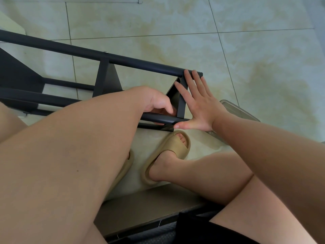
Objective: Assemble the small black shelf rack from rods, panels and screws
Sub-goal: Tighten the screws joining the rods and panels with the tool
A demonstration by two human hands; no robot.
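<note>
1. Rack position. The rack (105, 71) lies on its side on the tiled floor (246, 59), in front of your knees. Its rods run from upper left to lower right. The far rod (123, 60) is uppermost in view; the near rod (158, 119) passes under your left hand. A mid panel (107, 80) and an end panel (182, 103) stand between these two rods. A screw (105, 52) sits on the far rod, directly above the mid panel.

2. Left hand. Your left hand (156, 101) is closed round the near rod, just left of the end panel. The fingers curl over the rod from above, and fingertips show beneath it.

3. Right hand. Your right hand (198, 106) is wide, holding nothing, with fingers straight and spread. It lies flat against the right end of the rack. The fingertips (187, 73) rest on the end of the far rod. The thumb tip meets the end of the near rod. The palm is just right of the end panel.

4. Surroundings. A clear tub (242, 113) rests on the floor behind your right wrist, partly hidden by it. Your right foot, in a tan slipper (168, 152), is on the floor just below the near rod's end.
</note>
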